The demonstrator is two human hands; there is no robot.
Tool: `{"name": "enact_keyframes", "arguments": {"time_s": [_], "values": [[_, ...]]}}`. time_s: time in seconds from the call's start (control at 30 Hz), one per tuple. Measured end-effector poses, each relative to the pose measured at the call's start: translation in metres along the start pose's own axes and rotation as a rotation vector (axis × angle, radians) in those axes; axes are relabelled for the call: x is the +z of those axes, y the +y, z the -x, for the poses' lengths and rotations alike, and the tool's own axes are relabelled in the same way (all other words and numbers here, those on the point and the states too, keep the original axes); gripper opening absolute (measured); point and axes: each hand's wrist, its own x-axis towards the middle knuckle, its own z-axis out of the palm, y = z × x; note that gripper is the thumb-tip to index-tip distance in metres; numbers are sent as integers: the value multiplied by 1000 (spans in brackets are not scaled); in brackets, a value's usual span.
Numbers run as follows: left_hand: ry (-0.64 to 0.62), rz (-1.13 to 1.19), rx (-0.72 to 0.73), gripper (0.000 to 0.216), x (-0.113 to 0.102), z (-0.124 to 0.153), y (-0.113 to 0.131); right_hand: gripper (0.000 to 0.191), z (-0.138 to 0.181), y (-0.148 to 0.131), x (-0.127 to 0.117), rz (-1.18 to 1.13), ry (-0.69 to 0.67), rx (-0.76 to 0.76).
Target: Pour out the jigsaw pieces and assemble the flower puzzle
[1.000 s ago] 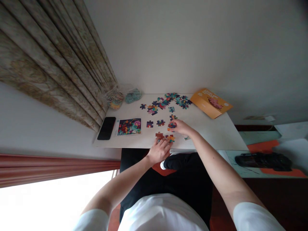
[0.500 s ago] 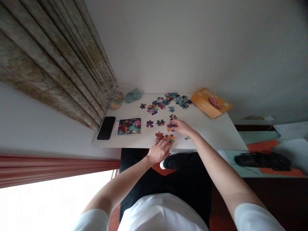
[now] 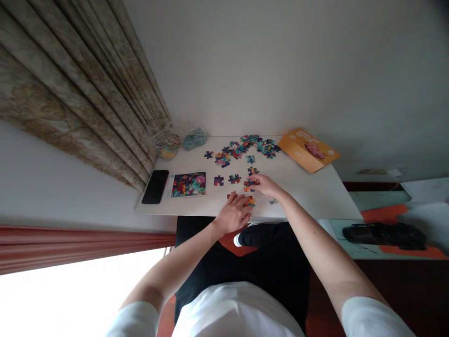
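My left hand lies at the table's near edge with its fingers stretched over an orange-red puzzle piece and another piece that it mostly covers. Beyond it, my right hand pinches a small dark-and-orange puzzle piece low over the table. Just past those fingertips is a yellow-and-blue puzzle piece. Two loose pieces, a purple one and a multicoloured one, sit to the left. The printed picture card lies farther left.
Several puzzle pieces are heaped at the back of the white table. An orange box stands at the back right. Two clear bags of pieces, one multicoloured and one teal, and a black phone are on the left.
My left hand has slid slightly forward and its fingers now lie flatter, covering more of the orange-red pieces. My right hand stays almost in place at its piece.
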Motion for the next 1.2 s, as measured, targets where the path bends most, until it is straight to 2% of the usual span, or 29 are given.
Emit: {"name": "enact_keyframes", "arguments": {"time_s": [0.2,0.33,0.5,0.73,0.87,1.03,1.2], "values": [[48,-71,-94,44,12,-2,20,33,1,0,0,10,18,-10],[77,-91,-110,32,17,4,23,33,1,2,0,10,35,-36],[110,-129,-29,30,24,16,22,16,-3,9,2,-25,66,-28],[84,-192,-133,44,38,14,37,16,-7,11,-1,-202,-77,35],[59,-205,-128,47,41,14,36,16,-5,6,2,-132,-131,-7],[32,-215,-98,52,42,17,30,14,-4,1,7,24,-76,-106],[8,-215,-104,54,41,16,31,11,-6,-3,9,161,-80,-156]]}}
